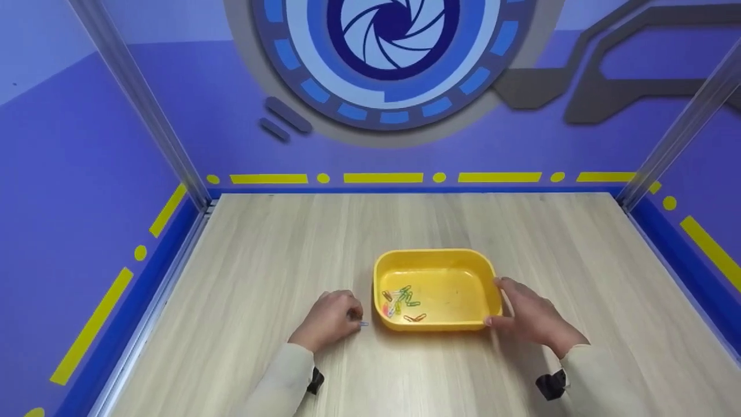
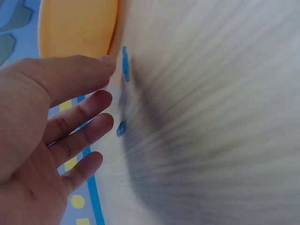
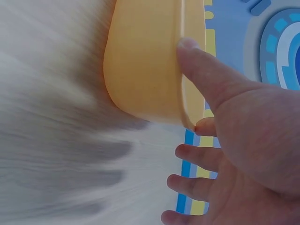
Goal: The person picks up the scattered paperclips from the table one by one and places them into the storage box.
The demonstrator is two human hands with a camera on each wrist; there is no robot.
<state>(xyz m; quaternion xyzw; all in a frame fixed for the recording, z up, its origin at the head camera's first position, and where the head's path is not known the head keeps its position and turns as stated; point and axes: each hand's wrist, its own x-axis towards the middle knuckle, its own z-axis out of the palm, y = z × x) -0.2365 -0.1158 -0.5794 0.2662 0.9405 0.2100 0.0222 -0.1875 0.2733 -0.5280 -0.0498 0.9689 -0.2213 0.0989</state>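
Note:
A yellow plastic basin (image 1: 440,325) stands on the table, with several coloured paper clips (image 1: 403,296) gathered mostly toward its left side. Left of the basin, my left hand (image 1: 330,318) hovers low over the table, thumb stretched out and fingers loosely bent. Close by its thumb tip lies a blue paper clip (image 2: 125,64), with a small gap between. A second blue paper clip (image 2: 121,128) is farther down in the left wrist view, near the fingertips. At the basin's right end my right hand (image 1: 535,315) touches the rim with thumb and index finger; its other fingers extend free.
The light wooden table (image 1: 278,243) is bounded by a blue-purple back wall (image 1: 393,159) and side panels. Metal rails (image 1: 150,116) stand at the corners. Dark devices (image 1: 551,385) sit at both wrists.

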